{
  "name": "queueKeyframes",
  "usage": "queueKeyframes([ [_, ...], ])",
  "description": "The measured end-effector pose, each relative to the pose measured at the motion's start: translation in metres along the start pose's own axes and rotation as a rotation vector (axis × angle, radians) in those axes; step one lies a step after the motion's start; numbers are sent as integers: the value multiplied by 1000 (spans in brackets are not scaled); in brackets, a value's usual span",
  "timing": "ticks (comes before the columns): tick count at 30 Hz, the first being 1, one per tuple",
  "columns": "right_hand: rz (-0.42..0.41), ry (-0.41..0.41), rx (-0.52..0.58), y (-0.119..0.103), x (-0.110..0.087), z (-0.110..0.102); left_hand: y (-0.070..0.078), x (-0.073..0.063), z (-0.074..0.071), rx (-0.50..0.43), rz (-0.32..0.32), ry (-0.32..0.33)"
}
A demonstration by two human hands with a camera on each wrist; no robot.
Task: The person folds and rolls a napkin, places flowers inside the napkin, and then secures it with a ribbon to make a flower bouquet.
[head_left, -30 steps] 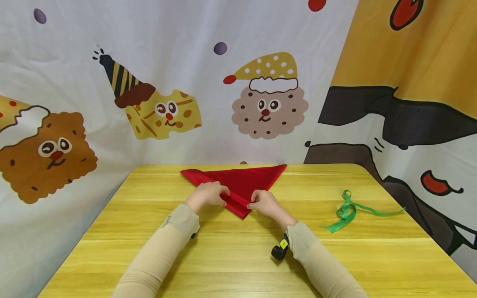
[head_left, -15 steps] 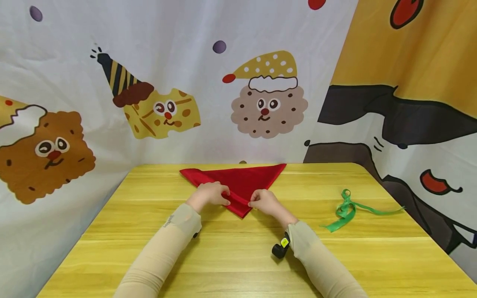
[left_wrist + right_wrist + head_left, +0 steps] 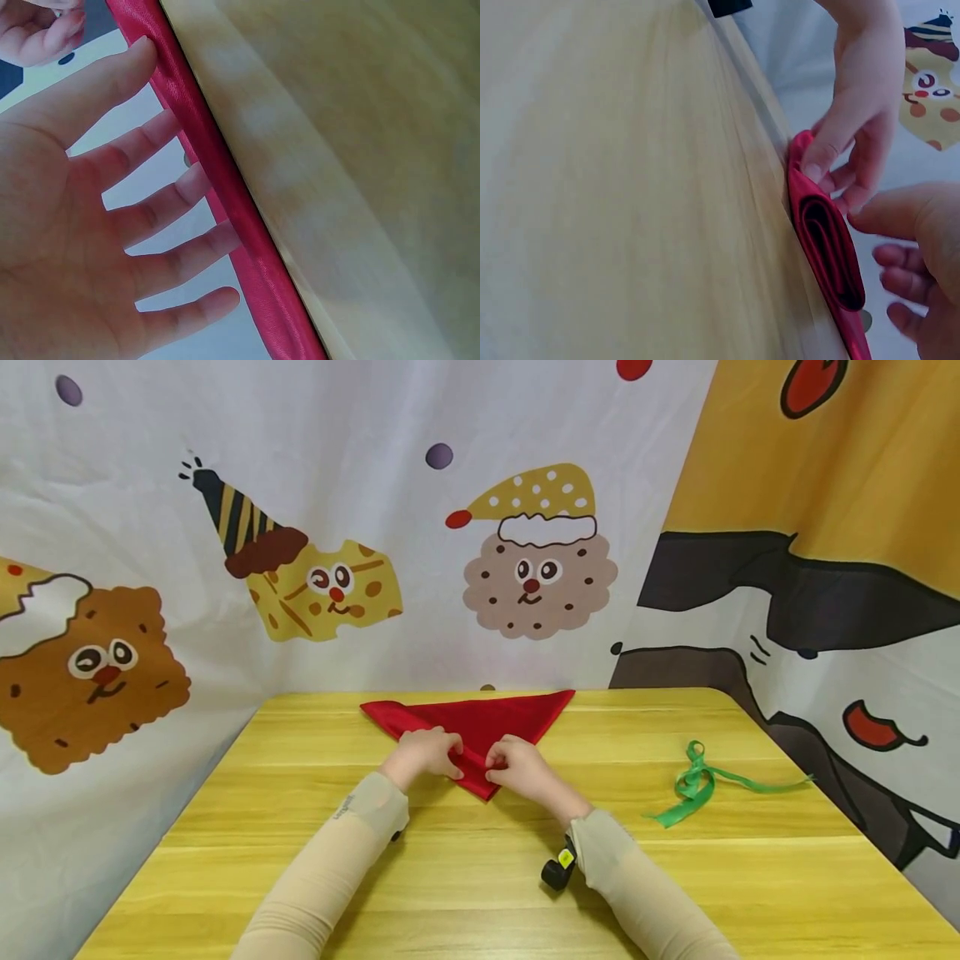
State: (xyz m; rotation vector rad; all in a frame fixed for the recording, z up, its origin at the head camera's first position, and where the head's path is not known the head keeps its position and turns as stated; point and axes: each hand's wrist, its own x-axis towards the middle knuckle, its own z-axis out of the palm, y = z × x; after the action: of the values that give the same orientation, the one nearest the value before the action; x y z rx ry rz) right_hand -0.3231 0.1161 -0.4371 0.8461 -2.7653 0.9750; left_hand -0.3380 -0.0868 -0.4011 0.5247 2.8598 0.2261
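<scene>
Grip by left hand [image 3: 429,753] on red cloth [image 3: 501,718], some fingertips hidden; right hand's [image 3: 522,768] unclear.

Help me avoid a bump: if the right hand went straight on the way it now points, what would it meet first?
Most likely the red cloth, close by the right hand, though contact is hard to judge; the left hand comes after that.

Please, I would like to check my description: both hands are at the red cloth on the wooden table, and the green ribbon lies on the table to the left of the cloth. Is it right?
Not quite: the side is wrong. The head view shows the green ribbon on the wooden table to the right of the red cloth.
</scene>
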Motion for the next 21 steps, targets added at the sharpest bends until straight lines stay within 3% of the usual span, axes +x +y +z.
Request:
queueKeyframes([
  [6,-83,-99,35,-1,-2,3,-2,1,-1,4,15,-3],
  [14,-46,-180,78,3,-6,4,-13,-3,-5,-50,93,-73],
  [21,-28,-224,87,4,-6,5,-28,-3,-6,-117,153,-94],
])
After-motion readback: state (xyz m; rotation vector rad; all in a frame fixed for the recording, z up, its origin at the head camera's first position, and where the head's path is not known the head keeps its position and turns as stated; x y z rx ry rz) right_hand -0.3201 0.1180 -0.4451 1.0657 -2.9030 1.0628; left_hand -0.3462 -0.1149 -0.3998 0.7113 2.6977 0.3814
